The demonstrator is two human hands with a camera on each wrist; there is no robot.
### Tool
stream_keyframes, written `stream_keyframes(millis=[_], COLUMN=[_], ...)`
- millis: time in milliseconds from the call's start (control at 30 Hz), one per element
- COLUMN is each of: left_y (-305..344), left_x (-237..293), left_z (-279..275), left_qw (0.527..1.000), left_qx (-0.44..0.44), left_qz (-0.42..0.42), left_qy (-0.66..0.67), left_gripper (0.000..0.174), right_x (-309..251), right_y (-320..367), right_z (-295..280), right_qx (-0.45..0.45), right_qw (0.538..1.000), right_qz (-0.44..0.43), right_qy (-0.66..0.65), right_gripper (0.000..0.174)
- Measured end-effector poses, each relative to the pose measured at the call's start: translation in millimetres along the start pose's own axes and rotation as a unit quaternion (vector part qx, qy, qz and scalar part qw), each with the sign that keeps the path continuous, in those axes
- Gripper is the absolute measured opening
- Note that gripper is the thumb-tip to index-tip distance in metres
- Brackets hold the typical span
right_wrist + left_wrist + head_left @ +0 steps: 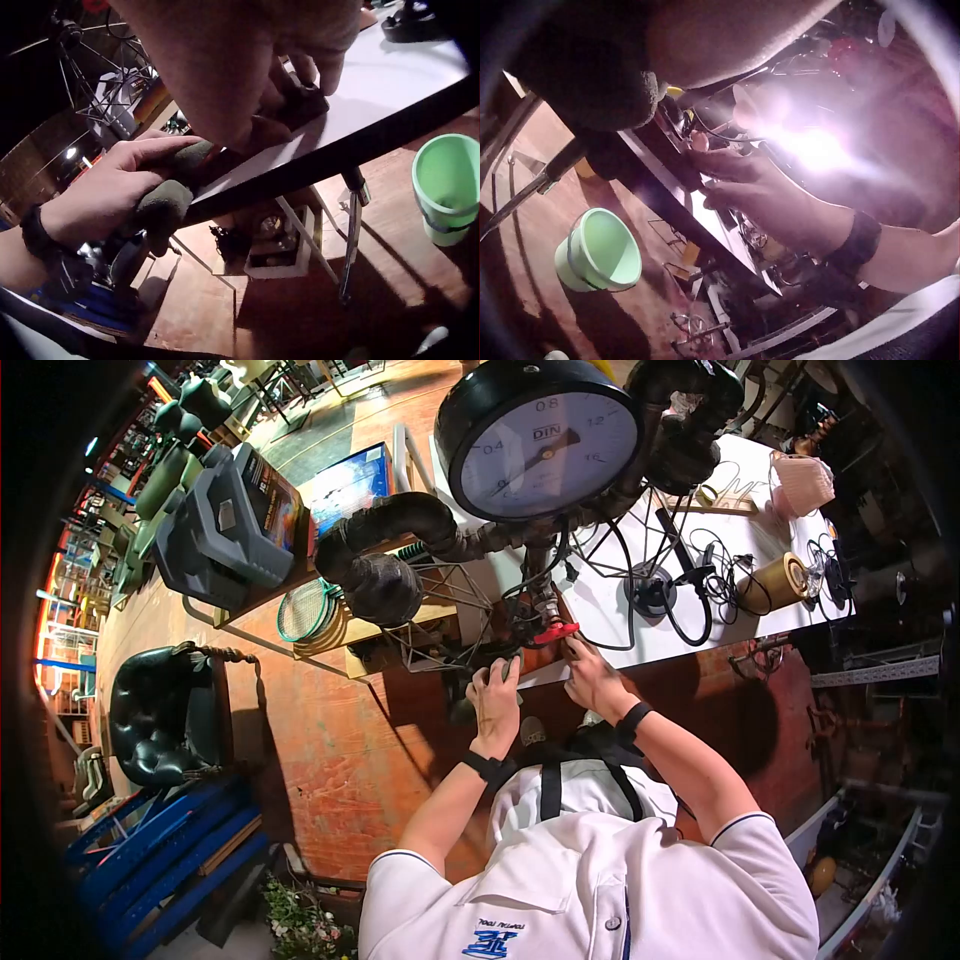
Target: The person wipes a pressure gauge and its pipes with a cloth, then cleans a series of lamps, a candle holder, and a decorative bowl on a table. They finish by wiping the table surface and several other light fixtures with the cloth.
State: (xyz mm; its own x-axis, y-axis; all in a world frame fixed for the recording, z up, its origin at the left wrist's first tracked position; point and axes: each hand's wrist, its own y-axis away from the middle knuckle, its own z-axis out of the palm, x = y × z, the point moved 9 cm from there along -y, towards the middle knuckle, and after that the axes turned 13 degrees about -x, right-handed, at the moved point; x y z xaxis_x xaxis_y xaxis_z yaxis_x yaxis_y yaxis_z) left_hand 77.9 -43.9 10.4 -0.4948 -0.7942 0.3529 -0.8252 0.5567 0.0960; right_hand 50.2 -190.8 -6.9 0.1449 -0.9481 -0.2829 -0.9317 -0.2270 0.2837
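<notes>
My left hand (pixel 495 705) is at the table's front edge and grips a grey-green, soft-looking thing (pixel 166 204), which bulges out beside its fingers. Close to its right, my right hand (pixel 597 682) bends its fingers round a small dark block-like piece (pixel 311 107) over the white tabletop (pixel 375 90); cannot tell what it is. Just beyond both hands sits a red valve handle (pixel 555 632) on a lamp-like assembly of dark pipes (pixel 400 525). A large round pressure gauge (pixel 545 450) tops that assembly.
Black cables and a dark round base (pixel 650 592) lie right on the table, with a brass-coloured cylinder (pixel 775 582). Left stand grey jugs (pixel 225 525) and rackets (pixel 308 610) on a shelf. A green bucket (pixel 600 251) stands on the floor; a black tufted chair (pixel 165 715) is at left.
</notes>
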Motion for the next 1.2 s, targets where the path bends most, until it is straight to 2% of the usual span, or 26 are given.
stream_keyframes(millis=[67,200,267,300,367,400,467,500,567,600,700,733,767,800,833,933,1000,1067,1167,1200], left_y=[6.3,18.0,25.2,24.3,26.0,26.3,22.9,21.1,16.9,13.1,-6.2,-11.5,-17.6,-26.1,-30.6,-30.8,-26.0,-21.8,-8.8,-6.1], left_x=[9.0,14.5,15.0,14.2,8.8,7.5,-0.3,-4.0,-7.9,-12.4,-17.4,-15.3,-14.1,-13.6,-15.3,-15.7,-15.7,-8.6,7.9,13.3], left_z=[-1.9,-8.9,-6.6,-7.7,-10.3,-14.1,-21.9,-23.9,-40.4,-43.5,-49.6,-52.8,-47.5,-33.4,-20.5,-15.4,-19.1,-23.0,-31.0,-29.1], left_qw=[1.0,0.999,0.998,0.998,0.993,0.993,0.992,0.991,0.994,0.994,0.992,0.99,0.99,0.996,0.996,0.998,0.999,0.999,0.998,0.996], left_qx=[-0.014,-0.005,-0.016,-0.015,-0.011,-0.002,-0.016,-0.03,0.022,0.044,0.091,0.116,0.115,0.07,0.026,0.036,0.036,-0.006,-0.017,-0.05], left_qz=[-0.001,-0.003,-0.016,-0.014,-0.008,-0.002,-0.009,-0.016,-0.03,-0.039,-0.031,-0.014,-0.014,-0.047,-0.08,-0.03,-0.001,0.046,0.047,0.029], left_qy=[-0.003,0.038,0.055,0.055,0.115,0.115,0.121,0.126,0.101,0.096,0.085,0.08,0.08,0.03,-0.019,-0.029,-0.026,0.008,-0.04,-0.067], left_gripper=[0.058,0.058,0.055,0.055,0.052,0.049,0.05,0.051,0.049,0.05,0.049,0.047,0.047,0.046,0.044,0.046,0.048,0.045,0.046,0.047], right_x=[-4.2,-4.3,-6.9,-10.7,-26.1,-24.7,-17.0,-20.7,-39.8,-39.7,-21.9,-21.1,-23.5,-27.0,-26.8,-24.9,-36.0,-34.7,-37.3,-37.1], right_y=[6.2,3.0,0.7,1.4,5.0,3.5,8.5,11.8,6.2,6.1,10.1,9.2,11.4,15.6,16.5,17.8,8.6,7.4,7.0,7.2], right_z=[-9.7,-8.3,-2.4,-7.7,-12.0,-0.4,-7.1,-16.5,-4.8,-0.7,-3.8,-1.8,-8.4,-15.7,-15.1,-23.1,-5.9,3.2,1.0,-0.4], right_qx=[0.019,0.049,-0.02,-0.019,-0.03,-0.032,0.182,0.18,-0.074,-0.075,0.052,0.051,0.101,0.15,0.149,0.159,0.038,0.032,0.012,-0.002], right_qw=[1.0,0.998,0.999,0.999,0.985,0.984,0.979,0.979,0.98,0.98,0.998,0.998,0.995,0.988,0.988,0.987,0.988,0.985,0.981,0.982], right_qz=[-0.009,-0.012,0.004,0.005,0.001,0.001,0.005,0.005,-0.026,-0.027,0.019,0.019,-0.002,-0.023,-0.022,-0.024,-0.045,-0.053,-0.053,-0.047], right_qy=[-0.007,-0.028,0.037,0.037,0.172,0.173,0.089,0.089,0.185,0.184,-0.036,-0.037,-0.028,-0.019,-0.02,-0.028,0.14,0.164,0.187,0.185], right_gripper=[0.048,0.046,0.043,0.043,0.032,0.032,0.02,0.02,0.018,0.018,0.029,0.029,0.025,0.022,0.022,0.022,0.023,0.024,0.026,0.026])
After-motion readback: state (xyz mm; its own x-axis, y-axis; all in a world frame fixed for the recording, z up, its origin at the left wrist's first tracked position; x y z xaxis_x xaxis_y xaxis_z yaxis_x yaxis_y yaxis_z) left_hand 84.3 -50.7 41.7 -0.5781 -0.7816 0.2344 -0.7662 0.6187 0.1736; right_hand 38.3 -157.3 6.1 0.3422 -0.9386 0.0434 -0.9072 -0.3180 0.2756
